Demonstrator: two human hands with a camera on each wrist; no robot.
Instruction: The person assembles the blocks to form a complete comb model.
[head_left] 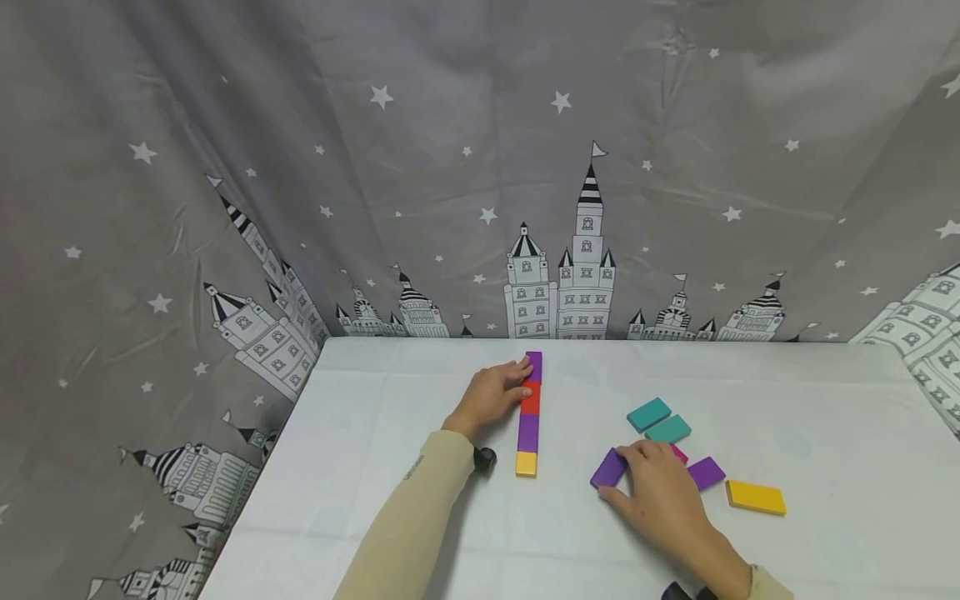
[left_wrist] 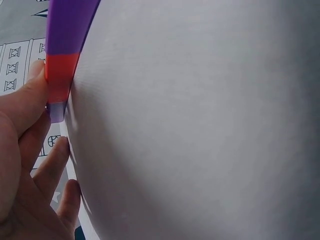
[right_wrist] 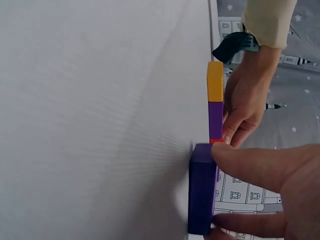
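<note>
A straight row of flat blocks lies on the white table: a yellow block [head_left: 527, 463] nearest me, then a purple block [head_left: 528, 433], a red block [head_left: 530, 402] and another purple block [head_left: 535, 360] at the far end. From the row's left side, my left hand [head_left: 489, 398] touches it, thumb against the red block and fingers by the far purple one. To the right of the row, my right hand [head_left: 660, 496] grips a loose purple block [head_left: 608, 469] by its ends between thumb and fingers. The right wrist view shows this purple block [right_wrist: 201, 192] upright on its edge.
Two teal blocks [head_left: 648, 414] lie beyond my right hand. A pink block [head_left: 679, 452], partly hidden by that hand, a purple block [head_left: 706, 473] and a larger yellow block [head_left: 756, 497] are to its right. A grey curtain [head_left: 450, 208] hangs behind the table [head_left: 360, 467].
</note>
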